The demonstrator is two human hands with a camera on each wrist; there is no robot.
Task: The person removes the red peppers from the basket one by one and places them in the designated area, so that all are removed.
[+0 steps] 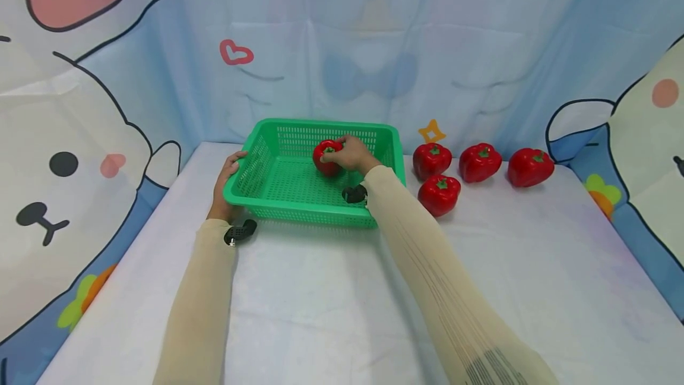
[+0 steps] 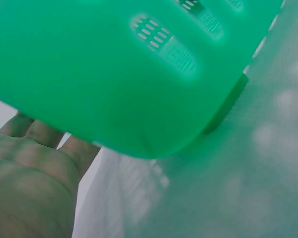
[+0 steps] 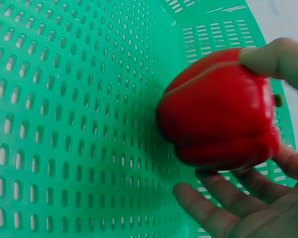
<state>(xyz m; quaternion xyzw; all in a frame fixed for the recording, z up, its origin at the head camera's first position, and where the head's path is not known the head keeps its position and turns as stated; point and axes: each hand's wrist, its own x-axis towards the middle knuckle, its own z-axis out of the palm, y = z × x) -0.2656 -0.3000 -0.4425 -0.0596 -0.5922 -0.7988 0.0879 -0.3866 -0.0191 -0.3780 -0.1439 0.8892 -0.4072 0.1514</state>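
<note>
A red bell pepper [image 1: 323, 162] is inside the green plastic basket [image 1: 299, 210], held by my right hand [image 1: 350, 154]. In the right wrist view the thumb lies on one side of the pepper [image 3: 218, 114] and the fingers [image 3: 223, 191] on the other, with its stem toward the palm and the basket's slotted floor [image 3: 64, 124] close by. My left hand [image 1: 224, 186] holds the basket's left rim. In the left wrist view its fingers pass behind the rim edge, so their tips are hidden there.
To the right of the basket, several red bell peppers [image 1: 481, 163] lie on the white-covered table [image 1: 310, 302]; one pepper [image 1: 439, 195] sits nearer than the others, close to the basket's right side. A light blue cartoon curtain [image 1: 369, 46] hangs behind the table.
</note>
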